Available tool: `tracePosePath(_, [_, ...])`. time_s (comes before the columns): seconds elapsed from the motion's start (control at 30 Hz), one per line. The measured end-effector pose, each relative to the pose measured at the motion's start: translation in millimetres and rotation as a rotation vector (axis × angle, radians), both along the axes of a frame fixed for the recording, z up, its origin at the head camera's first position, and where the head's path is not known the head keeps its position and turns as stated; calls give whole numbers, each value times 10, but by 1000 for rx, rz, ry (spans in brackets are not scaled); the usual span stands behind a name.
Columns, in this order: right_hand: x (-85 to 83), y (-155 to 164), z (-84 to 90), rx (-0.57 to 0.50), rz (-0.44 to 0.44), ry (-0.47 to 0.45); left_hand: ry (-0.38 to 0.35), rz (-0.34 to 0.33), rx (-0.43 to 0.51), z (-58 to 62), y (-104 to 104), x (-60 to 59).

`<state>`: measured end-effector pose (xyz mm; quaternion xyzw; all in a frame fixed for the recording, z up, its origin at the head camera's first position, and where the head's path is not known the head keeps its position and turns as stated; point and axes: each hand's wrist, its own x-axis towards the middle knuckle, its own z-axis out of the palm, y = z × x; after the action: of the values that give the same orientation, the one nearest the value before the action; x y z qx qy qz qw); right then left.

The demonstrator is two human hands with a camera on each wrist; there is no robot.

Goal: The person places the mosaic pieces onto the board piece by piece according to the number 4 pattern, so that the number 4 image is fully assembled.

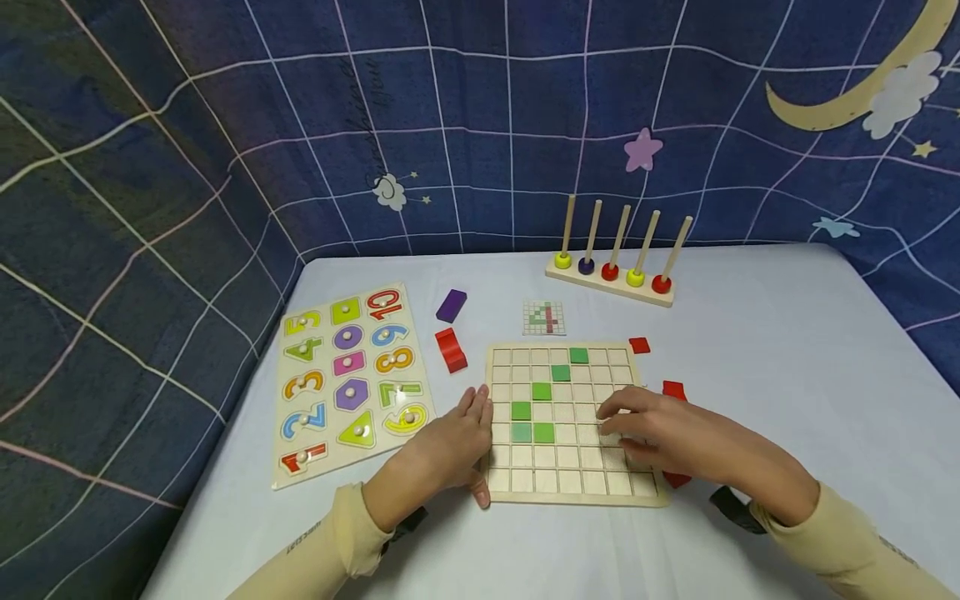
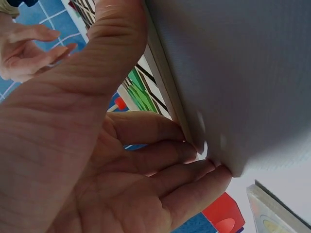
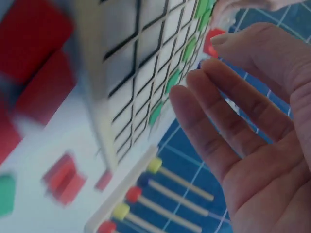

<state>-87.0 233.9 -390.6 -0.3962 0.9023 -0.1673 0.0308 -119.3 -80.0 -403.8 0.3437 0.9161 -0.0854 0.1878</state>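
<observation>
Looking down from the head view, the wooden grid board (image 1: 570, 421) lies flat on the pale table (image 1: 787, 350), right in front of the person. The left hand (image 1: 442, 454) rests against the board's left edge with straight fingers held close together and the thumb at the near corner. The right hand (image 1: 675, 437) lies over the right side of the board, fingers lightly bent and close together, tips down on the squares; it may have a small tile under them, but I cannot tell. The left wrist view shows something the head view does not: the left hand's fingers (image 2: 194, 174) lie straight along the board's thin edge (image 2: 167, 82), not curled around it. The right wrist view shows the right hand's fingers (image 3: 209, 126) a little apart and loosely bent beside the board, holding nothing that can be seen, though this picture is blurry. The board holds green tiles (image 1: 542, 392) in a slanted line, with two side by side at the bottom. Red pieces (image 1: 673, 390) lie just beside the board's right edge. A red block (image 1: 451, 348) and a purple block (image 1: 451, 305) sit to the left. The number puzzle tray (image 1: 345, 379) holds its coloured numbers and shapes. The peg rack (image 1: 611, 279) at the back has one ring on each stick. A small pattern card (image 1: 543, 317) lies behind the board.
</observation>
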Motion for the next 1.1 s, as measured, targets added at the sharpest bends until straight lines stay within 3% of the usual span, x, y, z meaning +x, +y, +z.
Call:
tracePosePath(0.2, [26,307,-3,66,-80,16,6,-5,-16,-12,6,-9])
tracePosePath(0.33, [41,537,-28,116,-189,-24,0,-3,-18,-30,7,0])
tracePosePath(0.5, [88,781,-127,152,-243,-100,-2,-5,-28,-39,7,2])
tracePosePath(0.63, [114,893,-213,185,-234,-142,-5,9,-16,-28,5,-7])
tracePosePath(0.83, [132,941,-309,167,-200,-62,-29,21,-3,0,9,-11])
tracePosePath(1.1, [82,910,-317,84,-194,-50,-13,14,-21,-9,10,3])
